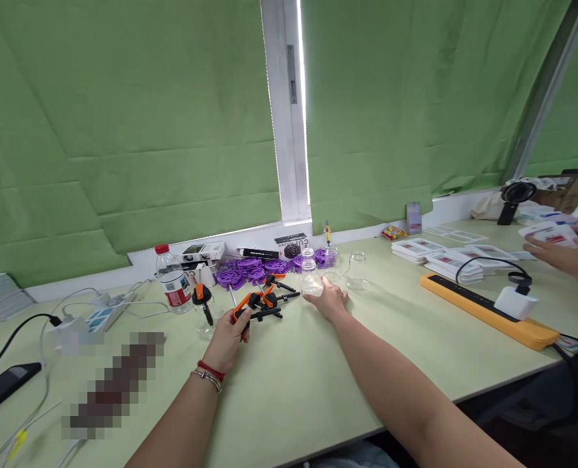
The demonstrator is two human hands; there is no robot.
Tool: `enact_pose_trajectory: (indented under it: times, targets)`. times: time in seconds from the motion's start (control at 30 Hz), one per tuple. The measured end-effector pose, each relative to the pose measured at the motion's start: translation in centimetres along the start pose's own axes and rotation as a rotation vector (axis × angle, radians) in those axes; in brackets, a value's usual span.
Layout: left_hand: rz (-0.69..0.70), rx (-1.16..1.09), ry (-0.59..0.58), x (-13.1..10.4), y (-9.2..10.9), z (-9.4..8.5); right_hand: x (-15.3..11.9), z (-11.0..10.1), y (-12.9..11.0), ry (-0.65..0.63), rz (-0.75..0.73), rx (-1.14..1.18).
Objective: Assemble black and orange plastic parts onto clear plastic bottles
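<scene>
My left hand (227, 343) is closed on the near end of an orange-and-black clamp (242, 307). Several more orange-and-black clamps (272, 296) lie just past it. My right hand (331, 300) grips the lower part of a clear glass bottle (310, 281), its thumb at the side and the other fingers partly hidden. To the right of that stands a clear glass jar (355, 272). Left of my left hand, another clamp (203, 298) rests with a clear glass container (207, 330). Purple openwork discs (247, 270) are heaped behind the clamps.
A red-capped water bottle (172, 281) stands at the left, near a power strip (106, 316) and cables. At the right are a yellow power strip (484, 309), stacks of cards (418, 249) and a small fan (517, 195). Another person's hand (574, 260) holds white cards there.
</scene>
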State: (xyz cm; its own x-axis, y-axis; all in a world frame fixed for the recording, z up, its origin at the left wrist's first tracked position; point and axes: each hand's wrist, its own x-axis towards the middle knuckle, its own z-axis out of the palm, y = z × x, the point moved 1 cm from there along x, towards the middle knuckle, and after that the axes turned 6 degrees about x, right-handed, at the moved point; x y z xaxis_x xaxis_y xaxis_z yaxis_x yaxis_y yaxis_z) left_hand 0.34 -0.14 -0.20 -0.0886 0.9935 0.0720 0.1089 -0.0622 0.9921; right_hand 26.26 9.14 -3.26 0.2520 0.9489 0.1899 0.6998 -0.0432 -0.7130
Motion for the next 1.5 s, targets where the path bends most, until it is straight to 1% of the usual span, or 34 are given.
enact_pose_trajectory:
  times: [0.1, 0.2, 0.33, 0.43, 0.5, 0.67, 0.8, 0.93, 1.03, 1.13, 1.23, 1.33, 1.43, 1.5]
  targets:
    - [-0.013, 0.042, 0.007, 0.2, 0.1, -0.4, -0.1, -0.6, -0.1, 0.033, -0.033, 0.075]
    - [-0.052, 0.088, -0.006, 0.5, 0.0, -1.2, -0.5, -1.3, -0.5, 0.068, -0.110, 0.143]
    - [-0.122, 0.152, -0.081, 1.0, -0.4, -2.5, -1.3, -1.9, -1.1, 0.087, -0.230, 0.195]
    - [-0.139, 0.177, -0.123, 1.5, -0.7, -3.5, -1.7, -1.9, -1.5, 0.050, -0.298, 0.223]
    - [-0.144, 0.174, -0.124, 1.8, -0.9, -4.0, -1.8, -2.0, -1.6, 0.016, -0.333, 0.243]
    - [-0.128, 0.169, -0.076, 2.3, -1.0, -4.6, -2.3, -2.8, -2.0, -0.107, -0.305, 0.357]
    - [-0.075, 0.079, -0.017, 2.2, -0.6, -4.4, -2.8, -3.6, -2.6, -0.213, -0.319, 0.554]
    - [0.000, -0.034, -0.002, 1.6, 0.3, -3.6, -3.0, -3.8, -3.0, -0.324, -0.292, 0.791]
    - [0.027, -0.082, 0.047, 1.3, 0.7, -3.1, -2.9, -3.9, -3.2, -0.363, -0.239, 0.981]
    - [0.011, -0.116, 0.070, 1.2, 0.9, -2.7, -2.8, -4.1, -3.1, -0.383, -0.194, 1.097]
    - [-0.005, -0.150, 0.073, 1.0, 0.9, -2.4, -2.9, -4.0, -3.2, -0.436, -0.167, 1.117]
    - [-0.011, -0.158, 0.071, 0.7, 1.1, -2.2, -3.4, -3.7, -3.5, -0.512, -0.183, 1.082]
    - [-0.027, -0.159, 0.032, 0.2, 1.3, -1.6, -4.2, -3.3, -4.1, -0.589, -0.198, 1.048]
    - [-0.044, -0.151, -0.020, -0.2, 1.4, -1.1, -4.8, -3.0, -4.5, -0.653, -0.192, 1.024]
